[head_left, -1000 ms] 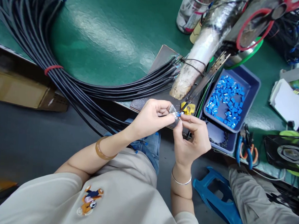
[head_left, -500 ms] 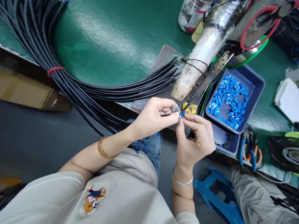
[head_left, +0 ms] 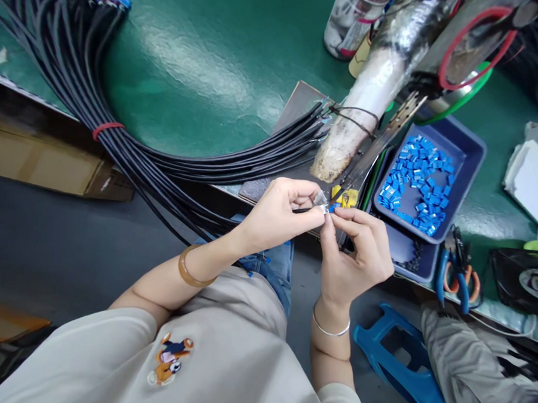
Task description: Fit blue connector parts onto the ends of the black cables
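Blue connector met cable end at the soldering iron's tip

The blue connector was tiny and bright, mostly covered by fingertips, so its face and contacts could not be made out. It sat between the two hands, just above the front edge of the green surface. The right hand pinched it narrowly between thumb and forefinger, the other fingers curled loosely.

The left hand had its thumb and forefinger closed on a black cable, smooth and slim, whose end showed a shiny silvery patch. A crumpled grey scrap stuck up beside those fingertips; what it was made of could not be told. The dark, slender soldering iron slanted down to the meeting point, though whether its tip touched metal was hidden.

Behind the connector lay a yellow sponge, darkly marked. To the right, a blue-grey tray held a scatter of similar blue connectors, small and blocky, some with pale markings. On the left swept a cable bundle, glossy black and bound by a red tie.
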Tool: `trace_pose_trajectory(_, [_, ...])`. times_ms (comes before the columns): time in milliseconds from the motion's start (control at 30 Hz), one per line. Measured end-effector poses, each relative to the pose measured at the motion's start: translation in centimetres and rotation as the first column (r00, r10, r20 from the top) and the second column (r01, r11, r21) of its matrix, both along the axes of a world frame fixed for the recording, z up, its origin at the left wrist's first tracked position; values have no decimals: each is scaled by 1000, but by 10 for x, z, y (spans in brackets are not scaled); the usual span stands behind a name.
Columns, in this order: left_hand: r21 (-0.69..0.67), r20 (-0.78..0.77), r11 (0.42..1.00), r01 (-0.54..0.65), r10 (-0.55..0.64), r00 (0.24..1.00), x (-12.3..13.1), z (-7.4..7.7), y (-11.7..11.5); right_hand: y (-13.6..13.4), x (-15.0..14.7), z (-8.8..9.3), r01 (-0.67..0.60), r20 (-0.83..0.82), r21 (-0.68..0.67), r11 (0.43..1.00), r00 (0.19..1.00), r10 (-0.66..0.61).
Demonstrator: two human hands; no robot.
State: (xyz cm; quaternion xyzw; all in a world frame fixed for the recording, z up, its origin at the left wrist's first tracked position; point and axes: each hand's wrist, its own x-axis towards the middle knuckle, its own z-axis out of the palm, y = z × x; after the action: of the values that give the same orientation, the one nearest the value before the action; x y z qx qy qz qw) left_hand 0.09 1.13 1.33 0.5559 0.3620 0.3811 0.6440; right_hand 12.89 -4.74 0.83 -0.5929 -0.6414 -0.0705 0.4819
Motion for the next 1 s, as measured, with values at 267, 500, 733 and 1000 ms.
trace_pose_trajectory(267, [-119,44,991,54,-49,998,-2,-5,3,-5,2,-4,-41,78,-7,999,996,42])
trace_pose_trajectory(500, [-143,59,988,60,-52,997,-4,-8,1,-6,2,-4,-54,-19,-5,999,998,54])
trace_pose_trajectory(733, [-155,110,979,134,-117,987,-8,-6,-4,-14,1,0,-89,-257,-77,993,964,66])
trace_pose_trajectory(1000, [-98,129,990,103,-90,987,-9,-4,-7,-22,-2,1,-134,-252,-61,989,961,115])
